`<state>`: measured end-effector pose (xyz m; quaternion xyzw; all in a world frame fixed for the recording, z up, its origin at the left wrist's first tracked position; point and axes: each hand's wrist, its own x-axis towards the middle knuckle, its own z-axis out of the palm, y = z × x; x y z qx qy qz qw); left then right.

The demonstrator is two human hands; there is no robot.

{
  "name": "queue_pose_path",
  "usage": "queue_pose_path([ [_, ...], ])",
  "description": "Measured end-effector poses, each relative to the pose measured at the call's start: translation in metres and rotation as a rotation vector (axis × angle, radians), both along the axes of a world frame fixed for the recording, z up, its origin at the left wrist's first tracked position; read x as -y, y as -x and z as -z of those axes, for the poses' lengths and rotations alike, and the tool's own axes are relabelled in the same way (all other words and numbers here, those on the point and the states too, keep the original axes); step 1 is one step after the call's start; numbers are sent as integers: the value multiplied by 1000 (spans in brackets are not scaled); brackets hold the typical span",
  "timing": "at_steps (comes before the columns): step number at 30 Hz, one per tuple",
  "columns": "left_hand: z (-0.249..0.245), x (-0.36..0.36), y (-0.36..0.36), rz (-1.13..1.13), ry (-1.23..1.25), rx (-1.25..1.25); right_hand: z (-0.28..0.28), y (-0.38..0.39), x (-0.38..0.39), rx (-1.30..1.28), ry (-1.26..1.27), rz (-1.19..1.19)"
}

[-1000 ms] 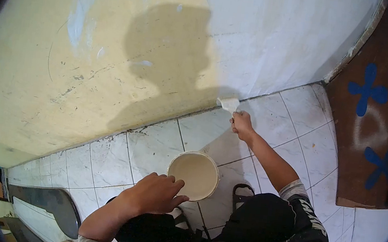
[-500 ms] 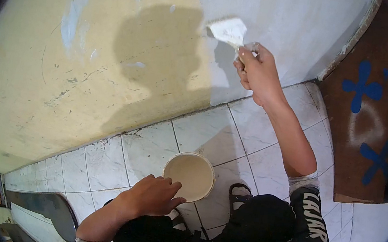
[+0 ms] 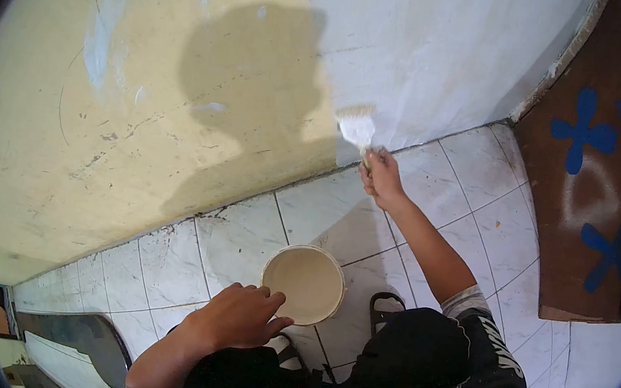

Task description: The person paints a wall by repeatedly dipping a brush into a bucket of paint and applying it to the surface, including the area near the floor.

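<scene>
My right hand is closed round the handle of a wide paintbrush, its head smeared with white paint. The pale bristles point up against the lower wall, on the whitish painted part just right of the yellow area. My left hand grips the near left rim of a round bucket, fingers curled at the edge and thumb beside it. Cream-coloured liquid shows inside the bucket, which stands on the tiled floor between my feet and the wall.
White marbled tiles run along the wall's foot. A brown board with blue flower shapes stands at the right. Lower left lies a dark-edged, glossy curved object. My sandalled foot is close to the bucket.
My right hand has brought the paintbrush down the wall, towards the floor, and turned its bristles more upward. My left hand and the bucket have hardly moved.
</scene>
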<state>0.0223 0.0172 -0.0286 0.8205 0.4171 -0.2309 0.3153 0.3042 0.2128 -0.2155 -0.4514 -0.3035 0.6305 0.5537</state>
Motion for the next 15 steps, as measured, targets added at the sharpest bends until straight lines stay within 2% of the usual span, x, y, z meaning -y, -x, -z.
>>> queue_pose_path([
  [2, -1, -1, -3, 9, -20, 7, 30, -11, 1, -29, 326, -59],
  [6, -11, 2, -7, -20, 8, -7, 45, -27, -1, 121, 425, 2],
  [9, -9, 3, -7, -35, 10, 2, 0, -38, -22, 240, 194, -64],
  [15, -4, -2, -9, -27, 21, -22, -161, -35, -6, 388, -25, 43],
])
